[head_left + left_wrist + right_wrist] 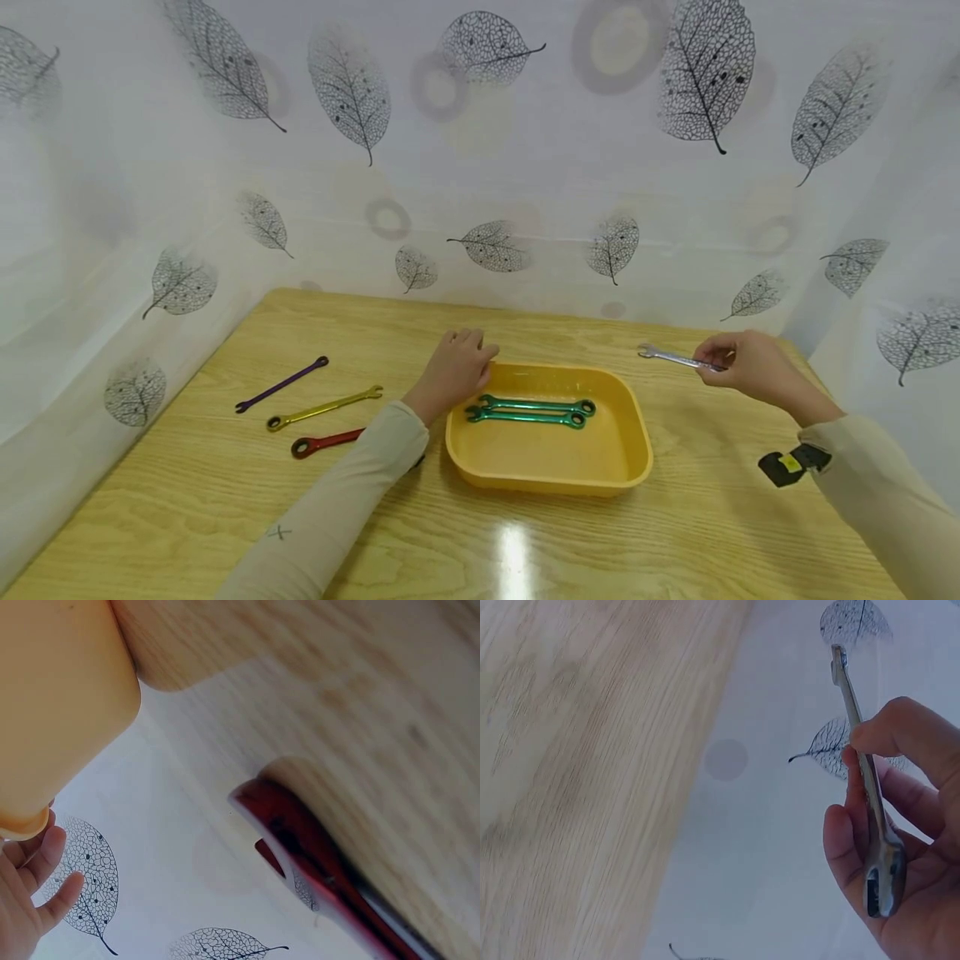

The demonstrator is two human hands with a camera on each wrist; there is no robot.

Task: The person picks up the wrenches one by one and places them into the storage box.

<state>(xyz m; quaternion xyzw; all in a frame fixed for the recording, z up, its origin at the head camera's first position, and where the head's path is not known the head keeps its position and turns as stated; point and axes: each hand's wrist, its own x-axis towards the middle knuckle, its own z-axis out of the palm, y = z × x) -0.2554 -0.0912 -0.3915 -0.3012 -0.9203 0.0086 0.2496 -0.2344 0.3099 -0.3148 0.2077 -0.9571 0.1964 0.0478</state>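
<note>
In the head view my right hand (757,371) pinches a silver combination wrench (671,357) above the table's right side. Its open end points left, away from the fingers. The right wrist view shows the same wrench (870,784) between thumb and fingers, its ring end near the palm. My left hand (459,371) grips the back-left rim of a yellow plastic tray (540,467). From the left wrist, the fingers (45,859) curl at the tray's rim (26,825). Two green ratcheting wrenches (525,416) lie side by side inside the tray.
Left of the tray, a purple wrench (281,384), a yellow wrench (326,407) and a red wrench (330,442) lie on the wooden table (600,550). My left sleeve partly covers the red one. A leaf-patterned curtain (525,183) surrounds the table's back and sides.
</note>
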